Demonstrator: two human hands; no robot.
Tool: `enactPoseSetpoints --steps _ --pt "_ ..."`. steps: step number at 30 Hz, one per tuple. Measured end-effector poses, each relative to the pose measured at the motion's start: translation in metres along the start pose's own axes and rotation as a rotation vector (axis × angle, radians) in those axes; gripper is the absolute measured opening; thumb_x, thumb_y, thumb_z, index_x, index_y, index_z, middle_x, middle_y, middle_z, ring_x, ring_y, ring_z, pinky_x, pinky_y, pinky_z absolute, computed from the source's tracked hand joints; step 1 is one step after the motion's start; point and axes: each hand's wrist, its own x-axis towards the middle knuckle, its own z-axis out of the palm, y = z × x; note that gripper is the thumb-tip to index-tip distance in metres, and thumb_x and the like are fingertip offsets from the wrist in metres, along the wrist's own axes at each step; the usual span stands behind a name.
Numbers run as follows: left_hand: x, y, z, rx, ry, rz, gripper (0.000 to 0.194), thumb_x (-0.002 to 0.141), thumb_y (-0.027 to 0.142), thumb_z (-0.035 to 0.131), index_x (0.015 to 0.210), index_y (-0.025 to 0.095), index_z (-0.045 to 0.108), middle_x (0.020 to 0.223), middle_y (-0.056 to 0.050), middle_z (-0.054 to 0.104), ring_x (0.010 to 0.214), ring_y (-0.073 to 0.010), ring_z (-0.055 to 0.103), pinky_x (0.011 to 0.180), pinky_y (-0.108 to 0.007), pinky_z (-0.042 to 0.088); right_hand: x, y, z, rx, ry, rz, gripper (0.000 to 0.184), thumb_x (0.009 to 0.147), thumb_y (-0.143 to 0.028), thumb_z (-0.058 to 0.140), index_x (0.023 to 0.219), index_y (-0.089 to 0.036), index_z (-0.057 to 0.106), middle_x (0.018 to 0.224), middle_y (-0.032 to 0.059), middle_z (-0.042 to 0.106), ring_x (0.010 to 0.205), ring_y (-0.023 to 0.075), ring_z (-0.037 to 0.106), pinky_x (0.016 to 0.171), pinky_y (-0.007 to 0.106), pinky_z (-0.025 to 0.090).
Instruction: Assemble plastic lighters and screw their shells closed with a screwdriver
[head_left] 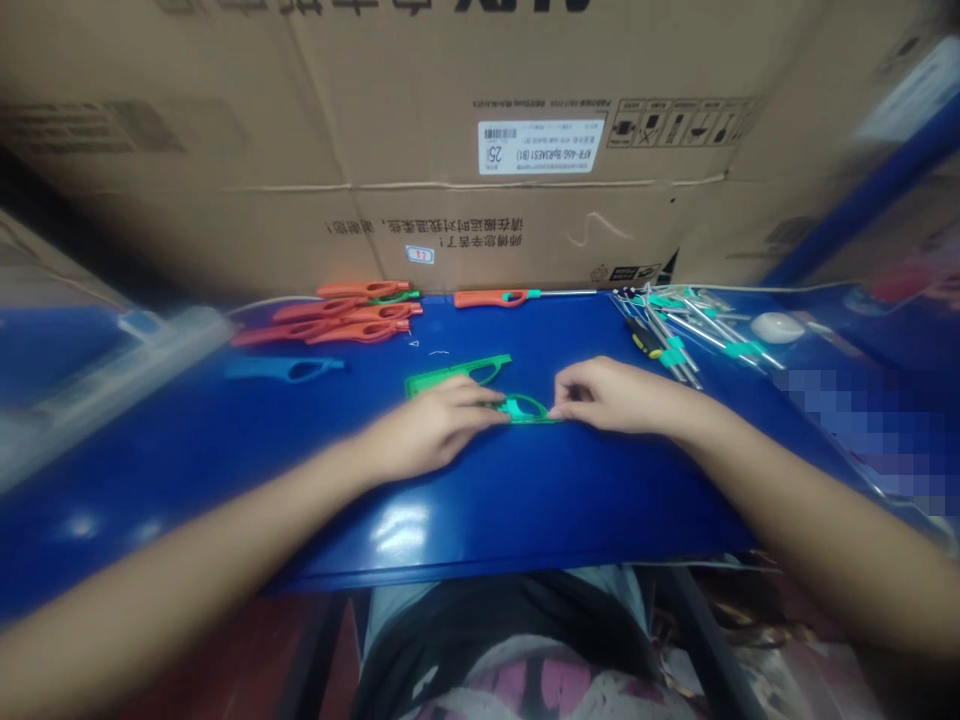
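My left hand [427, 428] is closed over the body of a green lighter shell half [545, 418] near the middle of the table. A teal piece [513, 408], perhaps the trigger, shows at my left fingertips by the shell's oval opening. The thumb and a finger of my right hand [619, 395] pinch at the shell's narrow end; anything small between them is hidden. Just behind my left hand lies another green lighter shell half [450, 374], its near part partly covered by the fingers.
Orange lighter shells [352, 322] are piled at back left, with a blue shell [285, 369] in front. An orange lighter [491, 298] with a metal rod lies along the cardboard [420, 120]. At right are metal rods with teal parts [679, 345], a black-and-yellow screwdriver [643, 340] and a white rounded object [778, 327].
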Motion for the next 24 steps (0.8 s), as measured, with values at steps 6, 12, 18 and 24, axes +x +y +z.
enactPoseSetpoints --steps 6,12,18,24 --pt "0.001 0.002 -0.001 0.007 0.002 -0.009 0.036 0.099 0.013 0.050 0.129 0.023 0.067 0.136 -0.009 0.065 0.122 -0.0247 0.059 0.104 -0.044 0.050 0.002 0.002 0.001 0.031 0.027 -0.006 0.019 0.089 -0.036 0.068 0.081 -0.019 0.071 0.073 0.0020 0.069 0.064 0.0139 0.057 0.061 0.026 0.036" --pt "0.001 0.004 -0.007 0.007 0.021 -0.009 0.033 0.100 0.020 0.054 0.130 0.024 0.067 0.138 -0.010 0.064 0.125 -0.0240 0.059 0.108 -0.044 0.047 -0.001 0.006 -0.002 0.049 0.036 -0.067 0.020 0.089 -0.037 0.067 0.087 -0.019 0.074 0.077 0.0025 0.071 0.067 0.0145 0.058 0.062 0.026 0.038" --pt "0.002 -0.004 -0.034 0.205 0.097 -0.105 0.027 0.098 0.021 0.052 0.117 0.019 0.071 0.111 -0.010 0.072 0.101 -0.0233 0.065 0.090 -0.040 0.051 0.000 0.007 0.001 0.107 0.126 -0.142 0.026 0.092 -0.038 0.059 0.086 -0.017 0.073 0.083 0.0044 0.073 0.072 0.0158 0.061 0.067 0.028 0.042" --pt "-0.003 -0.010 -0.055 0.376 -0.069 -0.182 0.022 0.091 0.023 0.057 0.104 0.019 0.074 0.101 -0.008 0.070 0.092 -0.0241 0.063 0.083 -0.038 0.050 0.000 0.008 -0.001 0.079 0.054 -0.175 0.023 0.089 -0.038 0.063 0.089 -0.018 0.074 0.085 0.0046 0.072 0.073 0.0158 0.059 0.065 0.027 0.040"
